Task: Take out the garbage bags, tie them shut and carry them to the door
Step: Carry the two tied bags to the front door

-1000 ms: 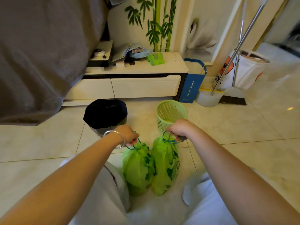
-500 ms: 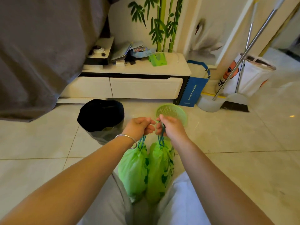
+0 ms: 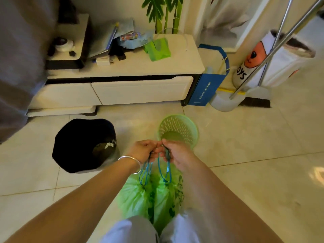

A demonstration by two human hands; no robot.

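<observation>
Two green garbage bags hang side by side in front of my knees, drawn shut by blue drawstrings. My left hand (image 3: 143, 150), with a silver bangle on the wrist, grips the drawstring of the left garbage bag (image 3: 133, 197). My right hand (image 3: 177, 155) grips the drawstring of the right garbage bag (image 3: 165, 199). The two hands touch at the fingertips above the bags. Behind them on the floor stand a green mesh bin (image 3: 178, 130) with no bag in it and a bin with a black liner (image 3: 84, 144).
A low white TV cabinet (image 3: 122, 88) runs along the back wall, with a grey cloth (image 3: 19, 58) hanging at the left. A blue paper bag (image 3: 205, 88), a dustpan, a broom (image 3: 256, 97) and a white toy bag (image 3: 273, 65) stand at the right. Tiled floor stretches to the right.
Both hands lifted the bags by their drawstrings and came together until the fingertips meet. The view rose and tilted down, so the bins sit lower and closer.
</observation>
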